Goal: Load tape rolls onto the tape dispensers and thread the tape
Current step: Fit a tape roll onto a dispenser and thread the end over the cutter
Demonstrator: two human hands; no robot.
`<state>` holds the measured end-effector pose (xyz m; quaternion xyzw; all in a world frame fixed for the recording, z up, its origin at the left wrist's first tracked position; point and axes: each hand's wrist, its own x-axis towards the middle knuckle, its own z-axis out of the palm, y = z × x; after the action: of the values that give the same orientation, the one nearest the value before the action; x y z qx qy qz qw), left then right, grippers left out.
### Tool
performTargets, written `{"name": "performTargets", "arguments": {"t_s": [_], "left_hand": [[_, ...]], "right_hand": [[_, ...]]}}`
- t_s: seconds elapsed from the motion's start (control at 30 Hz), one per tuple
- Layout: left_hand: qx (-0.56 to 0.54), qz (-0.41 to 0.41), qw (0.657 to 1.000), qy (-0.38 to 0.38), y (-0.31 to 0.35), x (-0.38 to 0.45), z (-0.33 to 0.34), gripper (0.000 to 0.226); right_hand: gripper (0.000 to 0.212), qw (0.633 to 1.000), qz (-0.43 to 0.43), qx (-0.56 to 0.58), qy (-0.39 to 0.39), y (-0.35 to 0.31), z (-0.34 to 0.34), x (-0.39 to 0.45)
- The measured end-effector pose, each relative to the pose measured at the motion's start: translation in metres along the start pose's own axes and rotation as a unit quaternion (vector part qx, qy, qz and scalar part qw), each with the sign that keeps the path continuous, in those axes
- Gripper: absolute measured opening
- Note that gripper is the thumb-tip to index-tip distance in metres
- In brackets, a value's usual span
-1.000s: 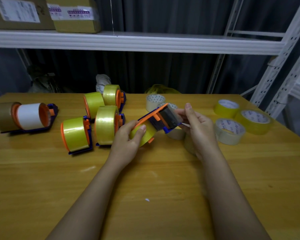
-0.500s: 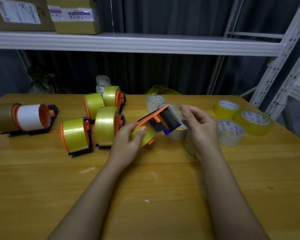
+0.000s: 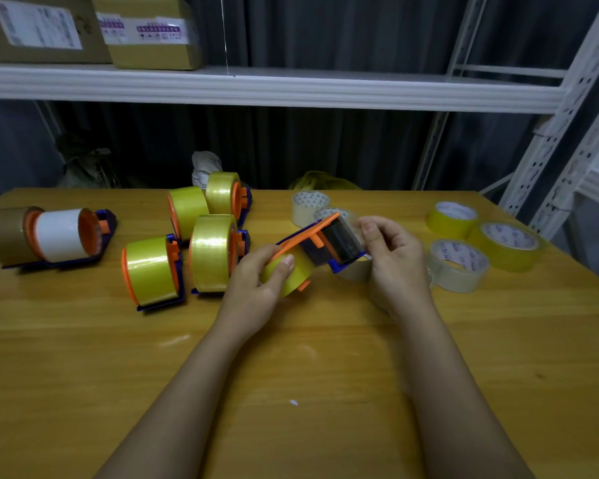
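Dim feed on my end, light seems to come from overhead, w/ soft sheen on the wooden table (image 3: 325,426) and bright glare streaks on the yellow tape rolls (image 3: 212,252). Background behind the shelf (image 3: 291,88) is nearly black. Wide-angle bends the shelf and rack toward the edges; forearms slightly soft, shadows faint.

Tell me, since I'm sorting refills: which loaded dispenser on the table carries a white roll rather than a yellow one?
The dispenser at the far left: its roll is white, with a brown roll butted against its left end. The four other dispensers standing near the middle of the table all carry yellow tape.
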<state>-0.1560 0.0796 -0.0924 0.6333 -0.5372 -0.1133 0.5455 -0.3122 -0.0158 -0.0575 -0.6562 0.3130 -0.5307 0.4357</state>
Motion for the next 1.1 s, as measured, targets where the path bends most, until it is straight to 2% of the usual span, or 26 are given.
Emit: {"name": "performTargets", "arguments": {"t_s": [0.17,0.37,0.63,0.8,0.97,1.1], "left_hand": [[-0.007,0.007,1.0,-0.009,0.001,-0.001,-0.001,0.029],[-0.007,0.006,1.0,-0.003,-0.001,0.001,-0.001,0.027],[-0.024,0.002,0.999,-0.024,0.004,-0.001,-0.001,0.024],[-0.042,-0.002,0.999,-0.029,0.005,-0.002,-0.002,0.025],[-0.062,-0.006,0.997,-0.036,0.009,-0.003,-0.002,0.023],[-0.089,-0.018,0.996,-0.028,0.011,-0.004,-0.002,0.02]], "right_hand": [[0.026,0.997,0.049,0.049,-0.046,0.002,-0.002,0.001],[0.023,0.997,0.034,0.069,-0.015,0.0,-0.002,0.001],[0.022,0.989,0.08,0.104,-0.062,-0.001,-0.005,0.0],[0.012,0.978,0.108,0.17,-0.056,-0.001,-0.004,0.002],[0.032,0.971,0.107,0.201,-0.075,-0.002,-0.004,0.002],[0.034,0.979,0.073,0.175,-0.073,-0.001,-0.001,0.002]]}}
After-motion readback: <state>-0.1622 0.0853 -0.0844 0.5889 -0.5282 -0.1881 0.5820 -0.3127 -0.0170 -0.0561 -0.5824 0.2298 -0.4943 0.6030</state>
